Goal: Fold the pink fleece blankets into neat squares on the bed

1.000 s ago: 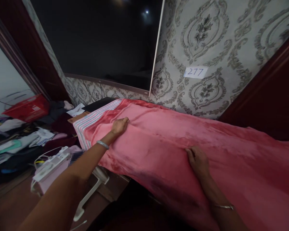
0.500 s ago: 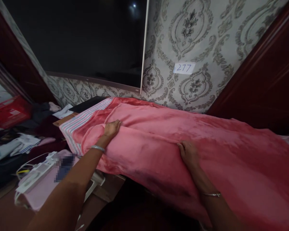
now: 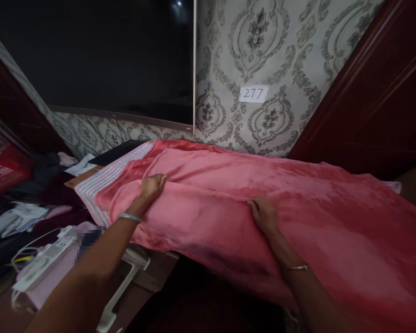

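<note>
On one plush pink blanket [image 3: 308,212], my left hand [image 3: 152,186] and my right hand [image 3: 264,215] are both pinching one long, rounded fold [image 3: 204,195].

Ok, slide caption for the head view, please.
Left hand and right hand grip a fold of pink blanket; paper label reading 277 on patterned wall behind.

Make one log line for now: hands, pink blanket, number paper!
left hand: gripping pink plush blanket | right hand: pinching same blanket | paper label: reads 277, on patterned wallpaper
</note>
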A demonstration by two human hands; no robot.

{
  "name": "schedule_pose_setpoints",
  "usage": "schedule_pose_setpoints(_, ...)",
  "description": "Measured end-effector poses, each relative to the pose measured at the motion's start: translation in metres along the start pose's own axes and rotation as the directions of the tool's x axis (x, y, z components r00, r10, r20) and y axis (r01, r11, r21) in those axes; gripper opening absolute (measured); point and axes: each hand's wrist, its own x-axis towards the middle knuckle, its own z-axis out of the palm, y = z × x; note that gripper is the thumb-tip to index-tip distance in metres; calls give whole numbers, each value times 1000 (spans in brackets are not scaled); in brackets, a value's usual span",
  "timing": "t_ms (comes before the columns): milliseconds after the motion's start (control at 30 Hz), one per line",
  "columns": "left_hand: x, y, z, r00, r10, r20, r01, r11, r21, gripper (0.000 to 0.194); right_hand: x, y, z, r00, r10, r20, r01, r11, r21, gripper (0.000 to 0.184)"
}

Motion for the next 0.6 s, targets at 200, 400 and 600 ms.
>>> schedule_pose_setpoints(200,10,6,-31,978,54,-200,-37,995,90,45,1,-1,-5,992,23,-121,-24,1000,-2,38)
schedule_pose_setpoints(400,1,7,-23,999,31,-29,-29,996,83,43,2,-2,-4,994,24,-110,-24,1000,2,37)
schedule_pose_setpoints(600,4,29,-66,968,161,-194,-146,985,89,49,2,2,-6,983,66,-172,-68,998,-4,36)
